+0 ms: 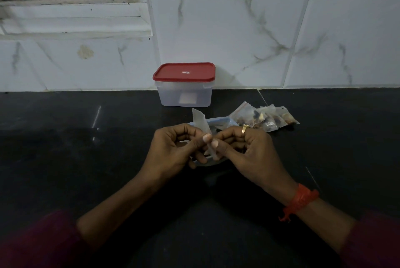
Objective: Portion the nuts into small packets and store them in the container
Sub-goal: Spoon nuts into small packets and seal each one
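Observation:
A small clear plastic packet stands upright between my hands, pinched by both thumbs and fingers. My left hand grips its left side, and my right hand, with a gold ring, grips its right side. Under the hands lies a pale plate or bowl, mostly hidden. Several filled packets of nuts lie in a heap on the counter to the right. A translucent container with a red lid on top stands against the wall behind.
The black stone counter runs from the near edge to a white marble-tiled wall. A window sill juts out at the upper left. The light is dim.

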Demonstrator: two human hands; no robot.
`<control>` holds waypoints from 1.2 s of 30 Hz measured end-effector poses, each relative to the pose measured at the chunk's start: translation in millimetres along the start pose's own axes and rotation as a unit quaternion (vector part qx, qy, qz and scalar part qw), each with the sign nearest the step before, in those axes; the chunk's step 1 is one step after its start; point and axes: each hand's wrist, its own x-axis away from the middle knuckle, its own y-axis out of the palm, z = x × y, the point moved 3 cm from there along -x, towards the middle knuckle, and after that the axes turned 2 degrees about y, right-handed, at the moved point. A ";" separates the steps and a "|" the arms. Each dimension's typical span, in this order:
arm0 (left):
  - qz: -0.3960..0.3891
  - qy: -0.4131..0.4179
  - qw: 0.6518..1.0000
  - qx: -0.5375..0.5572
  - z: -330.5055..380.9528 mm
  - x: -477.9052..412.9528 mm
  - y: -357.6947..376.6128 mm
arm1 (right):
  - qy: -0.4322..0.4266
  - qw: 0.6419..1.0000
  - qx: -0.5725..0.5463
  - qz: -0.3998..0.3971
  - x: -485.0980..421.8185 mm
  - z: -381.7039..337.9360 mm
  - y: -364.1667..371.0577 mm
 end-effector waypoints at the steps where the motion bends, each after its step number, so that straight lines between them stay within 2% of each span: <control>1: 0.001 -0.004 1.000 -0.003 0.9 0.3 0.4 | -0.002 1.000 0.020 0.023 0.1 -0.6 -1.0; 3: 0.009 -0.016 1.000 -0.019 0.3 0.3 -0.1 | -0.008 0.995 0.062 0.080 -1.1 -1.3 -6.8; 5: 0.018 -0.029 0.998 -0.046 -2.0 0.8 -0.9 | -0.048 0.986 0.114 0.115 -3.3 -5.3 -13.0; 7: 0.020 -0.030 0.997 -0.065 -4.5 2.1 0.3 | -0.133 0.967 0.191 0.106 -3.0 -11.7 -13.5; 9: 0.020 -0.029 0.997 -0.068 -5.3 3.3 1.3 | -0.230 0.932 0.271 0.075 -0.6 -13.7 -9.8; 11: 0.021 -0.014 0.997 -0.070 -5.1 3.8 0.6 | -0.268 0.908 0.319 0.053 0.7 -12.1 -7.0; 15: -0.002 0.040 0.994 -0.101 -2.6 7.1 3.5 | -0.251 0.902 0.349 0.027 -0.5 -9.5 -4.6; 17: -0.009 0.107 0.984 -0.141 -0.1 9.0 4.1 | -0.235 0.916 0.324 0.029 -0.6 -9.2 -4.2; 19: 0.005 0.202 0.947 -0.250 1.8 7.7 -0.4 | -0.204 0.937 0.278 0.061 -2.0 -7.5 -7.5; 21: 0.036 0.270 0.887 -0.374 1.1 4.2 -5.2 | -0.162 0.957 0.225 0.089 -4.2 -4.8 -11.9; 22: 0.054 0.288 0.869 -0.400 1.1 2.9 -6.6 | -0.138 0.966 0.196 0.096 -5.6 -3.5 -13.8; 23: 0.076 0.296 0.865 -0.399 1.6 1.9 -7.7 | -0.109 0.975 0.166 0.098 -7.3 -2.1 -15.6; 24: 0.103 0.293 0.872 -0.378 2.5 1.4 -9.4 | -0.079 0.983 0.134 0.095 -9.1 -0.4 -17.3; 26: 0.143 0.254 0.912 -0.289 2.2 -0.5 -14.7 | -0.032 0.992 0.083 0.084 -11.5 3.7 -20.2; 29: 0.102 0.147 0.977 -0.120 -4.6 -6.8 -19.9 | -0.023 0.993 0.080 0.086 -12.5 7.7 -23.1; 32: 0.085 0.102 0.990 -0.051 -9.2 -10.7 -22.0 | -0.017 0.990 0.115 0.081 -11.5 7.0 -24.8; 36: 0.092 0.106 0.989 -0.043 -9.2 -11.3 -23.1 | -0.030 0.984 0.171 0.048 -14.3 10.5 -28.3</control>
